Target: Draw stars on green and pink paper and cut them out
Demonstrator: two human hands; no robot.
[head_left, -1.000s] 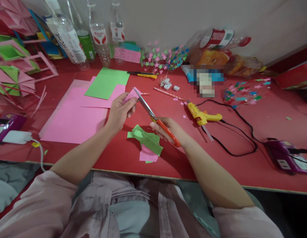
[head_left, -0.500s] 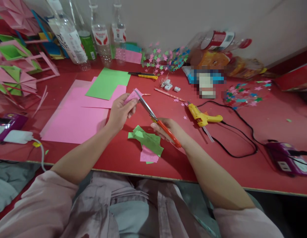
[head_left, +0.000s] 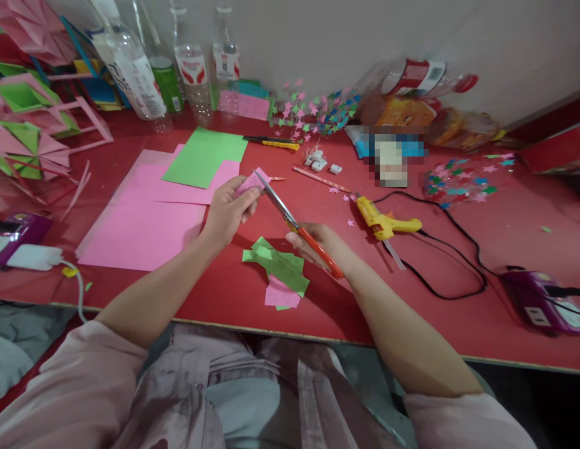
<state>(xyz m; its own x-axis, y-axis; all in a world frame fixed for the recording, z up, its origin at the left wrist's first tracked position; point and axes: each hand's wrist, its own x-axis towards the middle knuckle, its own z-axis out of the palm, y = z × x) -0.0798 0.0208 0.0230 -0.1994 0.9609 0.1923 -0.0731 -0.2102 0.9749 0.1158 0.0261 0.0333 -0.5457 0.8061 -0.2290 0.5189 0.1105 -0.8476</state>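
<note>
My left hand (head_left: pixel 228 211) pinches a small folded piece of pink paper (head_left: pixel 251 183) above the red table (head_left: pixel 458 299). My right hand (head_left: pixel 318 244) grips orange-handled scissors (head_left: pixel 297 224), whose blades point up and left and meet the edge of the pink piece. Below both hands lies a small heap of green and pink paper scraps (head_left: pixel 279 271).
Pink sheets (head_left: pixel 140 218) and a green sheet (head_left: pixel 203 156) lie to the left. A yellow glue gun (head_left: pixel 382 219) with a black cord lies right of my hands. Plastic bottles (head_left: pixel 131 62), paper stars (head_left: pixel 313 109), a pencil (head_left: pixel 318 178) and folded paper shapes (head_left: pixel 23 118) line the back and left.
</note>
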